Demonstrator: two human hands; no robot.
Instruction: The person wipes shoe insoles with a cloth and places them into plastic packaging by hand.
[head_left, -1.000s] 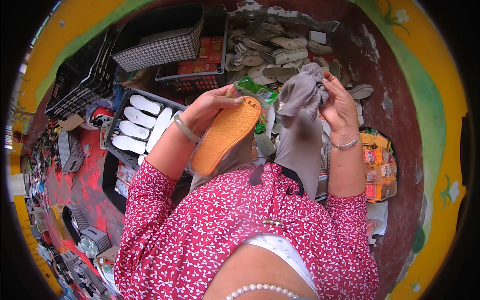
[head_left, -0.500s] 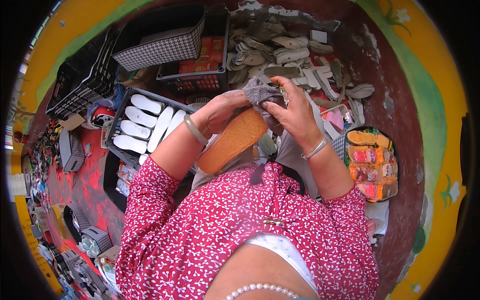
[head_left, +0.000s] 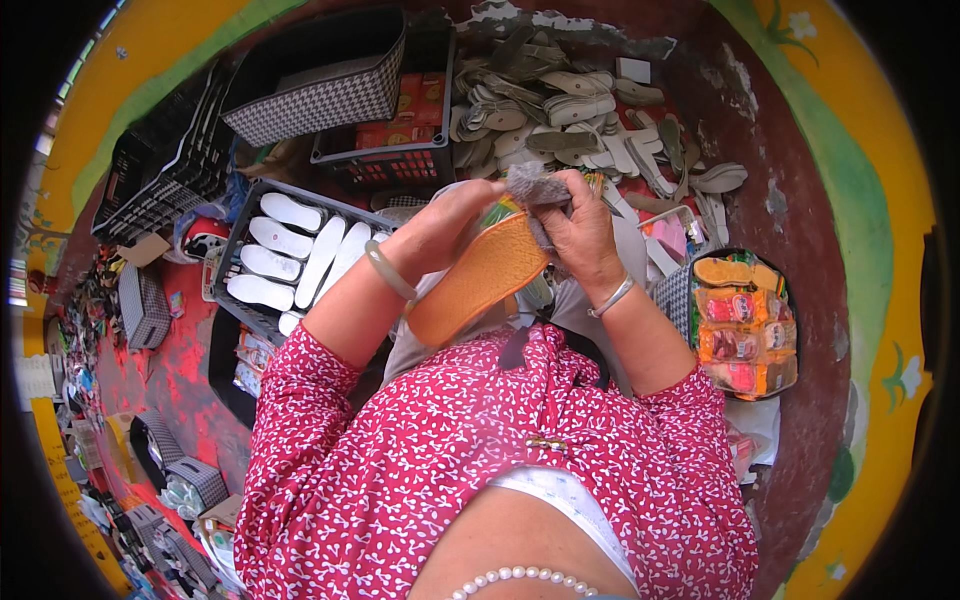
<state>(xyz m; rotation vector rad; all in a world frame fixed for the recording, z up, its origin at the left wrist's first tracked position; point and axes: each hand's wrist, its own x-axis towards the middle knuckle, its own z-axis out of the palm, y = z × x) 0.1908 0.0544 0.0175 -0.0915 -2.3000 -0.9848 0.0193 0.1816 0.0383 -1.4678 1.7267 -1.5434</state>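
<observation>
An orange-tan textured shoe sole lies tilted above my lap, its broad face toward me. Along its far left edge, my left hand is closed on it, the fingertips partly hidden. A strip of green and yellow shows between that hand and the sole; I cannot tell what it belongs to. My right hand grips a bunched grey cloth at the sole's upper right end. Part of the cloth hangs down against the sole's edge.
Left of my arms, a dark crate holds white soles. Behind it stand a houndstooth basket and black crates. Loose soles are heaped at the wall. A basket of wrapped orange packets stands at the right.
My right hand and the cloth have shifted a little right, and the hand has turned more closed around the cloth. The sole has moved slightly right, uncovering the green and yellow strip.
</observation>
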